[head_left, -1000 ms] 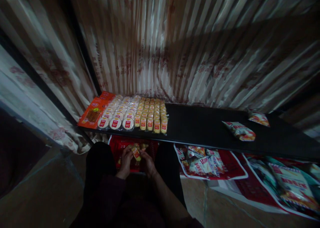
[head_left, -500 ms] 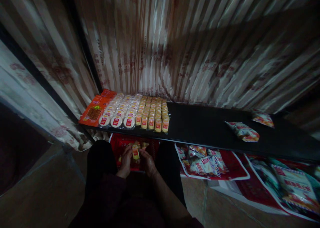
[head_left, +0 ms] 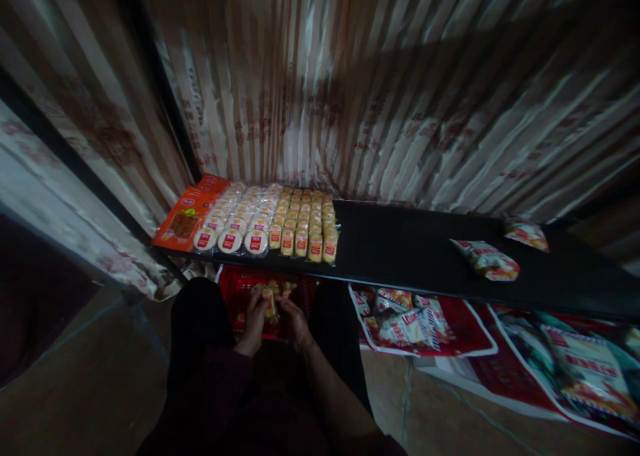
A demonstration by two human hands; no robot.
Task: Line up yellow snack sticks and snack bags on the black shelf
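Both my hands reach into a red basket [head_left: 235,289] between my knees, below a black shelf [head_left: 400,249]. My left hand [head_left: 254,319] and my right hand [head_left: 293,321] are closed together on a small yellow snack packet [head_left: 271,304] with a red label, held upright over the basket. More yellow packets [head_left: 286,287] lie loose in the basket. On the shelf's left end stand several rows of the same yellow packets [head_left: 307,233], beside rows of round white packets [head_left: 240,223] and flat orange packs [head_left: 187,213].
Two loose snack bags [head_left: 485,259] lie at the shelf's right end. Red printed sheets with more bags [head_left: 405,323] cover the floor to the right. A striped curtain [head_left: 350,89] hangs behind the shelf. Bare floor lies at my left.
The yellow packet has turned from tilted to upright between my hands and sunk slightly toward the basket. The view has shifted a little downward.
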